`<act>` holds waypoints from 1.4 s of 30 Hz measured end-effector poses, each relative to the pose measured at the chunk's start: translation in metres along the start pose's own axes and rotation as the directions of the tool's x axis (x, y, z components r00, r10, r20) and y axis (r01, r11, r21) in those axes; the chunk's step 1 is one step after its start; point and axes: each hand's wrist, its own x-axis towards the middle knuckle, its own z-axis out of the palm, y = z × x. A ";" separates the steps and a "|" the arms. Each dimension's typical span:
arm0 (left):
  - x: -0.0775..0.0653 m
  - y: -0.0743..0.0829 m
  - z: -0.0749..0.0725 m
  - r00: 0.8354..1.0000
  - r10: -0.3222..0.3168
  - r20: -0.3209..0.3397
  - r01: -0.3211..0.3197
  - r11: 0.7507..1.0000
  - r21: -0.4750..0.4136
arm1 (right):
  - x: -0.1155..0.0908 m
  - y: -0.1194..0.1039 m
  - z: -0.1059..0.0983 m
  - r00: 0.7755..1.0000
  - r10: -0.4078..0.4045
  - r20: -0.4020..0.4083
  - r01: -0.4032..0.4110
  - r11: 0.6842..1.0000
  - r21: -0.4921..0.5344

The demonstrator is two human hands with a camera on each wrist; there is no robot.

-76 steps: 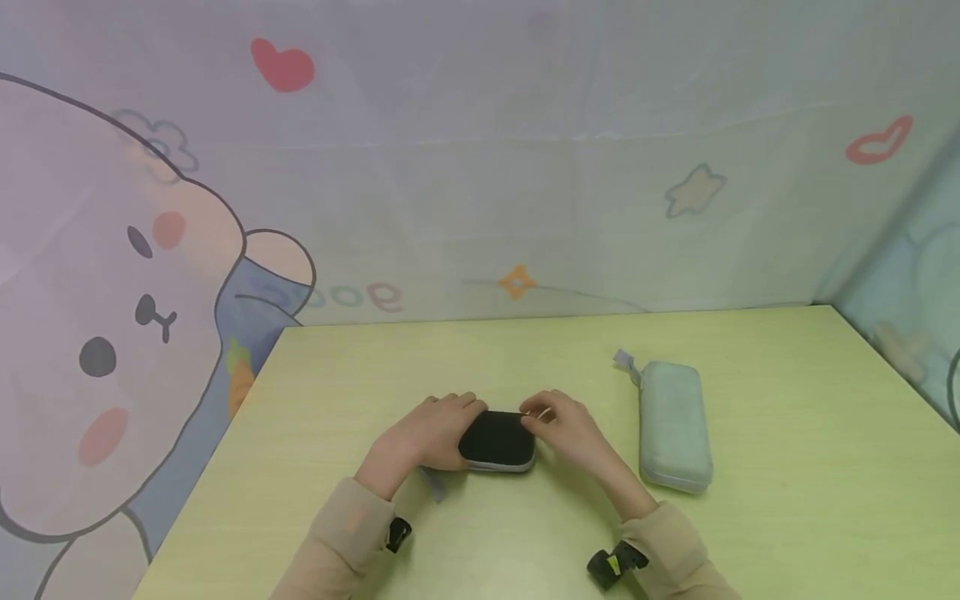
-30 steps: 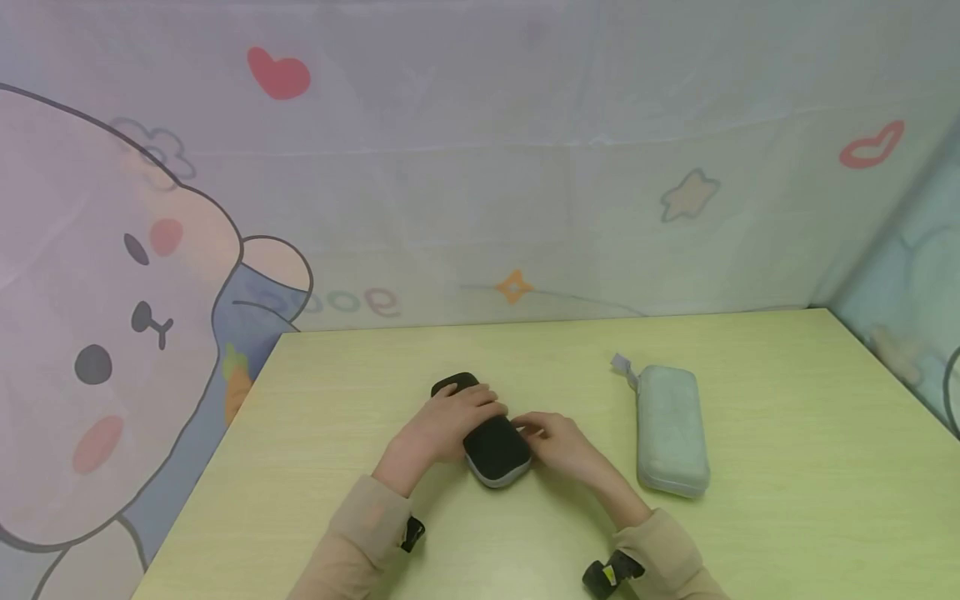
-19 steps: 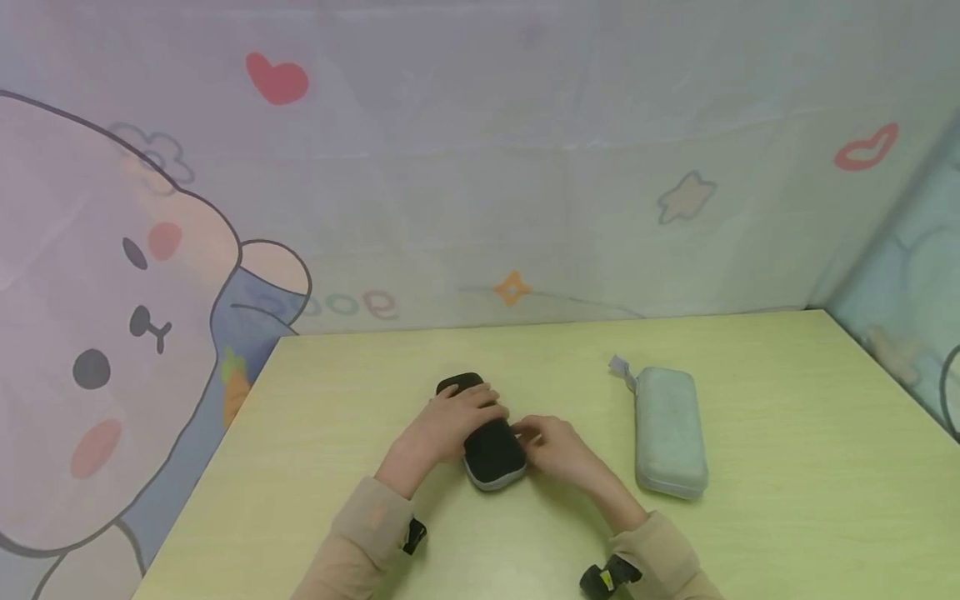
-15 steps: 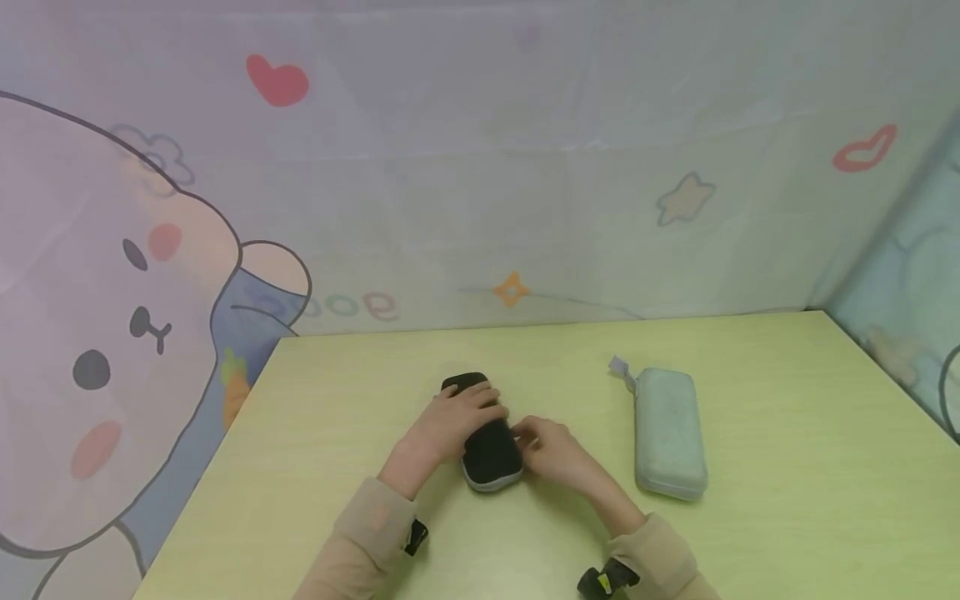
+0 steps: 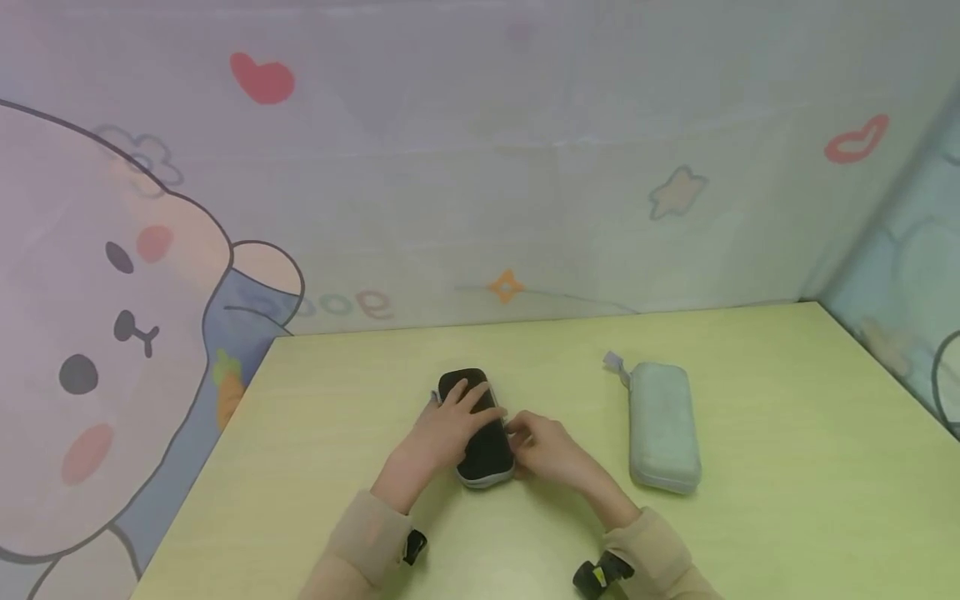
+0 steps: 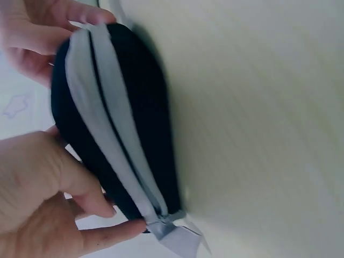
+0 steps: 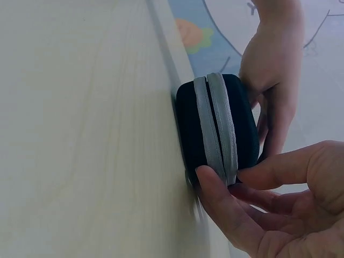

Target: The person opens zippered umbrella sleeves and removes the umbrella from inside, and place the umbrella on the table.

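Note:
A black zippered case with a grey zipper band lies lengthwise on the table in the head view. My left hand holds it from the left, fingers spread over its top and thumb along its near left side. In the left wrist view the grey zipper band runs along the case's side, with a dark slit down its middle and a grey fabric tab at one end. My right hand is at the case's right side; in the right wrist view its thumb and index finger pinch the zipper band, hiding the zipper pull.
A pale green zippered case with a grey tab lies on the light wooden table, to the right of my right hand. A printed cloth hangs behind the table's back edge.
The black case has turned clockwise from crosswise to lengthwise, its tab now at the far left. My right hand has moved nearer along its side, and my left fingers have spread.

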 end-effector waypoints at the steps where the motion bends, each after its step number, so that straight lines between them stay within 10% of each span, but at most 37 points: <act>1: -0.002 0.002 -0.001 1.000 -0.004 0.006 0.004 1.000 -0.020 | 0.000 0.000 0.000 1.000 -0.001 0.007 0.001 1.000 0.015; 11: -0.015 0.020 -0.005 0.997 -0.080 0.019 0.082 0.980 -0.181 | 0.001 0.001 -0.003 0.999 -0.012 0.031 0.012 1.000 0.007; 23: -0.016 0.039 0.008 0.977 -0.129 -0.168 0.119 0.991 -0.069 | -0.001 0.001 -0.002 1.000 -0.002 -0.009 0.002 0.999 -0.047; 42: -0.016 0.046 0.008 0.973 -0.159 -0.170 0.138 0.982 -0.128 | -0.002 0.000 0.001 1.000 0.013 0.004 -0.013 1.000 -0.021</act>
